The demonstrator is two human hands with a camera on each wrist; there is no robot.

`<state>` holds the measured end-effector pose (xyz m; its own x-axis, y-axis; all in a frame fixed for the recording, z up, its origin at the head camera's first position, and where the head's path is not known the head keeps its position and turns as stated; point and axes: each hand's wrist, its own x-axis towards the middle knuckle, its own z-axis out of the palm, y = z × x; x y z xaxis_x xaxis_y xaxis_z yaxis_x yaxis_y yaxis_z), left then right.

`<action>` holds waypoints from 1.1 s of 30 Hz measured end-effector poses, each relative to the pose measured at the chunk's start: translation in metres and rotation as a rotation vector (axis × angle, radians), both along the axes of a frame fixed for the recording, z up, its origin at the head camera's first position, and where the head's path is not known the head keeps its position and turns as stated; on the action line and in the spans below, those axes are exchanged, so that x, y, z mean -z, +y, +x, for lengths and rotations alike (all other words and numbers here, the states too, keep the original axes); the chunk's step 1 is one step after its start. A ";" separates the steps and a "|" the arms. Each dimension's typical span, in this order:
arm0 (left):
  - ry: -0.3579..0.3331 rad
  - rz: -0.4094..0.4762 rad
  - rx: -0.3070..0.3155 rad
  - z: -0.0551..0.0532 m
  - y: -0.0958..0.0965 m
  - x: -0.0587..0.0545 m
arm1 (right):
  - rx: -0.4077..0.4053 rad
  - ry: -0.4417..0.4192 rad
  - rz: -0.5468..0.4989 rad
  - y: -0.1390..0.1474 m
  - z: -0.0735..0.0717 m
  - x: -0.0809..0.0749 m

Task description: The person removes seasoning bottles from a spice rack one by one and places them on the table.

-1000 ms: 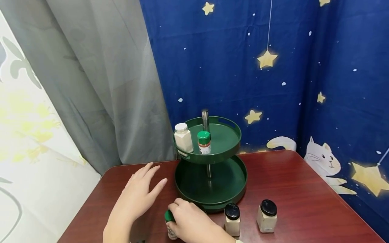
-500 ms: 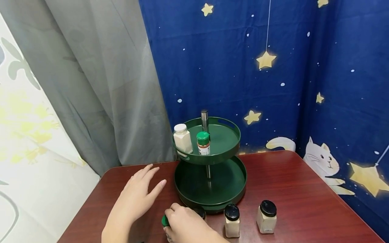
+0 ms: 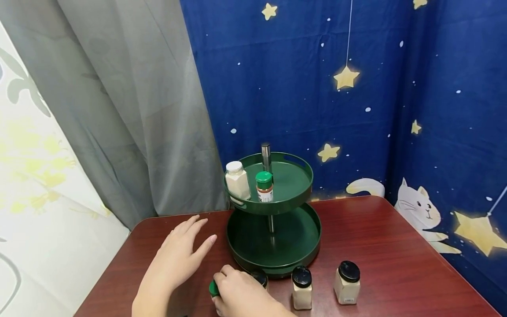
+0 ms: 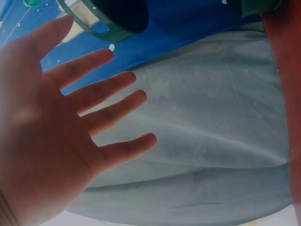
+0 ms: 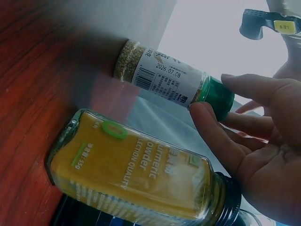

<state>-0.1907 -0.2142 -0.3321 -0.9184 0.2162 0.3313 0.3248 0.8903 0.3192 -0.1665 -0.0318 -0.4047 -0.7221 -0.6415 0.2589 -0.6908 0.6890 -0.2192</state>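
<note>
- The small bottle point(image 5: 167, 77) is full of tiny tan grains, with a white label and a green cap point(image 5: 221, 99). It is in front of the round stand, at the bottom of the head view. I can't tell if it touches the table.
- The right hand point(image 3: 242, 291) pinches the green cap between thumb and finger. One second ago, hand and bottle were a bit farther up and to the right in the head view, and more of the label showed. Half a second ago they were almost where they are now.
- A jar of yellow powder point(image 5: 129, 169) is close beside the right hand. In the head view, a black lid point(image 3: 259, 277) peeks out past that hand; one second ago the hand hid nearly all of it.
- The left hand point(image 3: 176, 253) has its fingers spread wide, above the table and left of the stand. It has hardly moved.
- The green stand point(image 3: 273, 251) has two round trays. On the top one sit a white-lidded jar point(image 3: 238, 182) and a red bottle point(image 3: 264, 187) with a green cap, same as before.
- Two black-lidded jars, one nearer point(image 3: 302, 290) and one farther right point(image 3: 347, 284), stand in their same spots on the red-brown table point(image 3: 364, 237).
- Behind hang a grey curtain point(image 3: 119, 110) and a blue starry curtain point(image 3: 285, 88).
</note>
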 end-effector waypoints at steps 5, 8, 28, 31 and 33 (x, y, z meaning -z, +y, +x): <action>0.005 -0.001 0.004 0.000 0.000 0.000 | 0.003 -0.005 -0.007 0.000 0.001 0.000; 0.000 -0.003 0.002 0.000 0.000 0.000 | 0.006 -0.013 -0.012 0.001 0.001 -0.001; -0.029 -0.001 -0.002 0.000 0.000 -0.002 | 0.001 -0.077 -0.005 0.006 0.002 -0.011; -0.023 -0.004 -0.001 0.001 0.000 -0.002 | 0.010 -0.144 -0.022 0.009 0.002 -0.017; -0.016 -0.007 0.001 0.001 0.002 -0.003 | 0.019 -0.155 -0.035 0.013 0.002 -0.021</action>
<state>-0.1895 -0.2126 -0.3294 -0.9233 0.2195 0.3153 0.3208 0.8920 0.3183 -0.1648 -0.0193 -0.3832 -0.7671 -0.6198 0.1656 -0.6337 0.6918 -0.3462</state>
